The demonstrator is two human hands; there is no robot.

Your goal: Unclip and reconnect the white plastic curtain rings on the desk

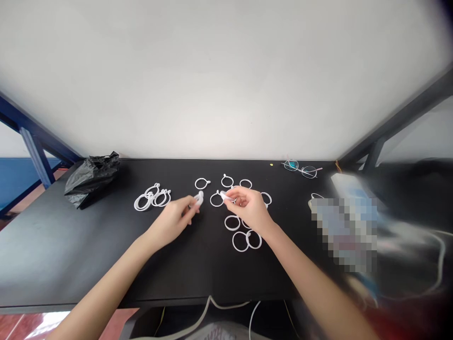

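Note:
Both my hands hover over a black table [106, 245] strewn with white plastic rings. My left hand [177, 218] pinches a small white clip piece [200, 198] between thumb and fingers. My right hand [249, 208] is closed on another small white piece [225, 195], its tip pointing left toward the left hand. Several loose rings [240, 241] lie under and around my right hand. A cluster of rings with clips attached [152, 198] lies to the left of my left hand.
A crumpled black plastic bag [90, 178] sits at the table's back left. A pair of glasses [300, 168] lies at the back right. A blurred box-like object [345, 226] and white cables [439, 250] are on the right. A white wall stands behind the table.

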